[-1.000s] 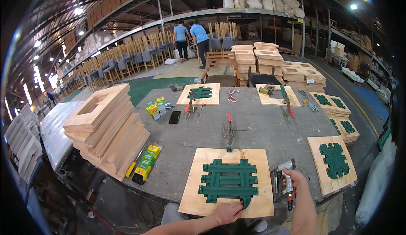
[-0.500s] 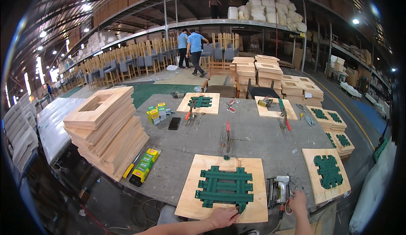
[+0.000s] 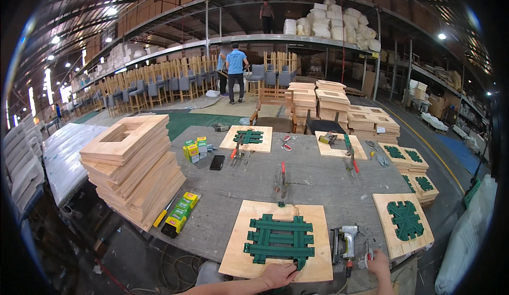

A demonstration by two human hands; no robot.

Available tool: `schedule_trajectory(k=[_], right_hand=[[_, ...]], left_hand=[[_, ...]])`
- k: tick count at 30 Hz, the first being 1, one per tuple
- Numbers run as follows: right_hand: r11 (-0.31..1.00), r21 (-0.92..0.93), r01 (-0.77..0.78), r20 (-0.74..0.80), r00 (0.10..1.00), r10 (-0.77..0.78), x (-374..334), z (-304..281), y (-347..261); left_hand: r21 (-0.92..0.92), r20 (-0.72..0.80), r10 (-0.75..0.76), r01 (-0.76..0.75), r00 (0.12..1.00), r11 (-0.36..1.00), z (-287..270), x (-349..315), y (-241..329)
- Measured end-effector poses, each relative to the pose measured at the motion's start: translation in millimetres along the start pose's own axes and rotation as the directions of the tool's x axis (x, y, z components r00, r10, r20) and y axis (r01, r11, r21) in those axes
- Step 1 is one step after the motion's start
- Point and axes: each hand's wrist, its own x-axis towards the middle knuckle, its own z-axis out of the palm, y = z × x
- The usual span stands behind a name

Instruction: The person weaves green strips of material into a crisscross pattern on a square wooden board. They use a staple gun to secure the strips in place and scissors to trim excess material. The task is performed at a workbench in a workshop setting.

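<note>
A square wooden panel [image 3: 238, 242] lies in front of me, with green webbing straps [image 3: 278, 238] woven in a lattice over its middle. At the panel's near edge, my left hand [image 3: 278, 275] pinches the loose end of one strap. Right of the panel, my right hand [image 3: 378, 264] is closed around a small pair of scissors [image 3: 368, 253], with red showing at the handles; the fingers partly hide them. Between that hand and the panel rests a silver staple gun [image 3: 348, 242] with a hose at its handle. Another panel [image 3: 380, 210] with finished-looking green webbing lies at the right.
Stacked wooden frames [image 3: 132, 173] rise at the left, beside yellow-green boxes [image 3: 181, 214]. Pliers with red handles [image 3: 283, 175], a phone [image 3: 217, 162] and red scissors [image 3: 287, 143] lie farther up the table. Two people in blue [image 3: 236, 64] stand beyond, near rows of stools.
My right hand has shifted slightly down and right, and the scissors show more clearly beside its fingers. The left hand stays on the strap end. The people in the background have moved left.
</note>
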Motion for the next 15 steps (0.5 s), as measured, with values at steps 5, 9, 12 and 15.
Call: schedule_trajectory(k=[5, 9, 12, 15], right_hand=[[0.398, 0.898, -0.186, 0.098, 0.968, 0.230, -41.3, -5.0, -21.6], [-0.024, 0.974, -0.224, 0.225, 0.966, 0.123, -89.0, -7.6, -48.5], [-0.154, 0.954, -0.257, 0.272, 0.959, 0.084, -117.4, 4.2, -62.6], [-0.180, 0.967, -0.182, 0.200, 0.976, 0.086, -130.8, 2.5, -61.7]], left_hand=[[0.024, 0.007, -0.069, 0.068, 0.998, 0.997, -2.8, -7.2, -2.9], [-0.008, 0.040, -0.061, 0.062, 0.997, 0.998, -1.4, -3.7, -2.8], [-0.037, 0.036, -0.093, 0.094, 0.995, 0.995, -0.7, -2.5, -3.0], [-0.146, 0.078, -0.245, 0.254, 0.966, 0.956, 5.0, 14.8, -1.1]])
